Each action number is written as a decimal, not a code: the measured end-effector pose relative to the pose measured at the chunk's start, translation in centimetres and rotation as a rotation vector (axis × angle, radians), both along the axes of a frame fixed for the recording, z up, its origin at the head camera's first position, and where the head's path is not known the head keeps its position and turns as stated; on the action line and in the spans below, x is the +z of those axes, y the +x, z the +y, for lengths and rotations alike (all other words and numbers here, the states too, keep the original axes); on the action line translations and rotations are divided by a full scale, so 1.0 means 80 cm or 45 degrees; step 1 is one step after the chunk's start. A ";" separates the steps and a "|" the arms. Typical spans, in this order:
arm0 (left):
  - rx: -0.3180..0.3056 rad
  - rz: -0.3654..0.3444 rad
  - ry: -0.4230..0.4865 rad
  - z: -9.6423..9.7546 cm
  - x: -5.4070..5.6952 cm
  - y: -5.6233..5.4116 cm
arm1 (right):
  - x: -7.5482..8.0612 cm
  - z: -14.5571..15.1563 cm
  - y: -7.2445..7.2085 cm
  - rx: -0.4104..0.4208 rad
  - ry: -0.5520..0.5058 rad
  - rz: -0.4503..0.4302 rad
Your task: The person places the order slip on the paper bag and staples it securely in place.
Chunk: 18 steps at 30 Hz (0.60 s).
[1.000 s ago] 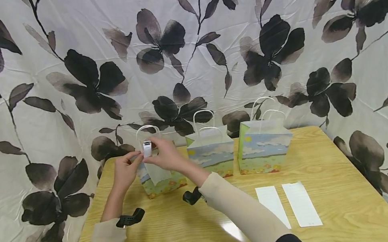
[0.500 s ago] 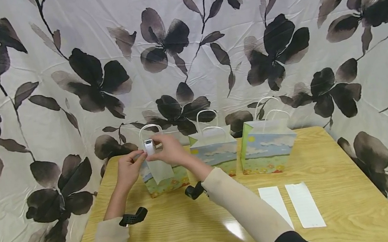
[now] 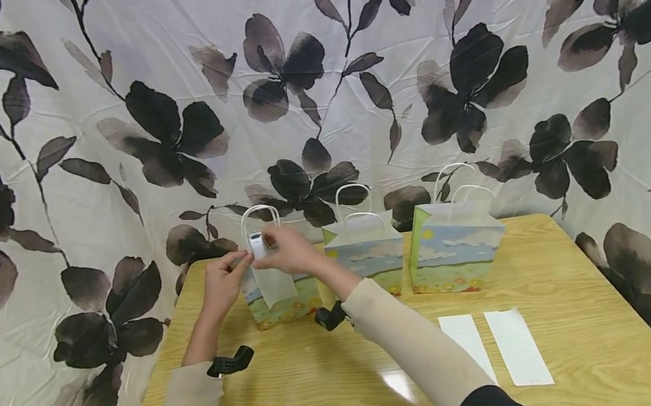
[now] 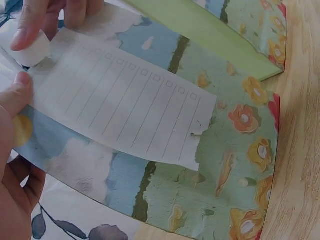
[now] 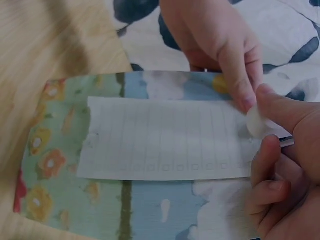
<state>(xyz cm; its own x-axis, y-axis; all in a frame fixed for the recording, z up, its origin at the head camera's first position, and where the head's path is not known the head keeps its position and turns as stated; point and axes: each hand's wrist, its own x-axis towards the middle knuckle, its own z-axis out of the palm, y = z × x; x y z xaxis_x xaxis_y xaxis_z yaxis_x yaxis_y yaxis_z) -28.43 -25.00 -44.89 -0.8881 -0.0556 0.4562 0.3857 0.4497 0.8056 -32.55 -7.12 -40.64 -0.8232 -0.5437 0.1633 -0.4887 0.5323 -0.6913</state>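
Observation:
My right hand [image 3: 291, 251] grips a small white stapler [image 3: 257, 246] at the top edge of the left paper gift bag [image 3: 307, 300]. Under the stapler a lined white paper slip [image 4: 130, 100] with a column of small boxes lies against the bag's front; its lower end is torn. In the left wrist view, the thumb of my left hand [image 4: 12, 100] presses near the slip's upper corner while fingers show behind the bag, pinching its edge. The right wrist view has the stapler's rounded white end [image 5: 256, 121] under my right thumb, right over the slip's top end.
Two more bags with the same landscape print, a middle bag [image 3: 366, 265] and a right bag [image 3: 460, 254], stand upright along the table's back. Two white slips, a left slip [image 3: 464, 341] and a right slip [image 3: 519, 347], lie on the wooden table [image 3: 324, 393]. Floral cloth [image 3: 351, 112] hangs behind.
The head view has shifted slightly, so everything sits a little farther right in it. Both hands keep their hold at the bag's top, and the stapler stays over the slip.

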 end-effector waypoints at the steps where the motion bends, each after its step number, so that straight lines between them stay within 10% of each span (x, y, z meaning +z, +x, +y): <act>1: -0.004 -0.003 0.003 0.003 0.005 0.003 | -0.001 0.001 0.000 0.001 0.005 0.003; 18: 0.036 0.052 -0.002 0.011 0.009 0.009 | -0.016 0.001 -0.001 0.046 -0.068 0.001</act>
